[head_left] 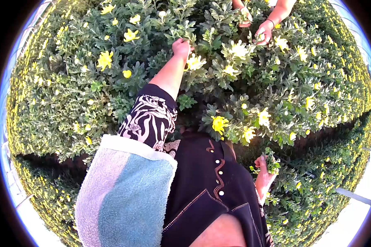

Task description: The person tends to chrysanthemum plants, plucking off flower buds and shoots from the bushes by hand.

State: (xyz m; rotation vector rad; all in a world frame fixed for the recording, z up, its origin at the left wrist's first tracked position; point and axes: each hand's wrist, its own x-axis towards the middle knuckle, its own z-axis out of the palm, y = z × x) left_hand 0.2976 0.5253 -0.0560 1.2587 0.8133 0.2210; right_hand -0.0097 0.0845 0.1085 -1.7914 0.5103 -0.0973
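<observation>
Chrysanthemum shoot (184, 30) — likely light, soft-leafed, snappable; best held by stem. Left fingers (186, 43) pinching it — right fingers (263, 160) gripping leafy sprigs (273, 164).

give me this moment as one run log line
left hand: at leafy plants | right hand: holds green sprig | another person's hands: among plants ahead | yellow flowers: open nearby

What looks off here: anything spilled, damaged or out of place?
No spill or obvious damage shows. The one oddity is the pale pink, white and blue-green towel covering the top of the left sleeve: a household cloth among yellow-flowered plants, though it's probably there on purpose.
</observation>
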